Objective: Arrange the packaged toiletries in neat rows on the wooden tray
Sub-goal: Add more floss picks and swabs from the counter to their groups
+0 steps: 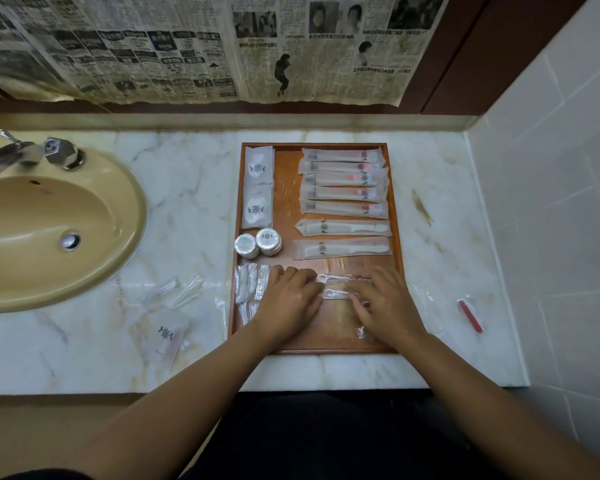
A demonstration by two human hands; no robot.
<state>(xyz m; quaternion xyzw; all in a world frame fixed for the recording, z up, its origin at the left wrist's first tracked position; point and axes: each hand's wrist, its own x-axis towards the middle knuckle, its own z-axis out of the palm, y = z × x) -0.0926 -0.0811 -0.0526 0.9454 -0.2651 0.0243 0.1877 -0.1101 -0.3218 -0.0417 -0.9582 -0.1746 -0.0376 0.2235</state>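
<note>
Fingers of my left hand curl down, pinching the clear-wrapped white floss picks at the 6 o'clock end of the rectangular brown wooden tray. My right hand, at their 3 o'clock, touches them; it is blurred, so I cannot tell its grip.

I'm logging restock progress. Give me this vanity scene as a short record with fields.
Surface: marble counter, sink at left
Tray: wooden tray; five toothbrush packs in a row, two comb packs nearer
Hands: left hand and right hand touch floss pick packets at the tray's near end; grip unclear
Off tray: clear packets at left, red item at right
</note>
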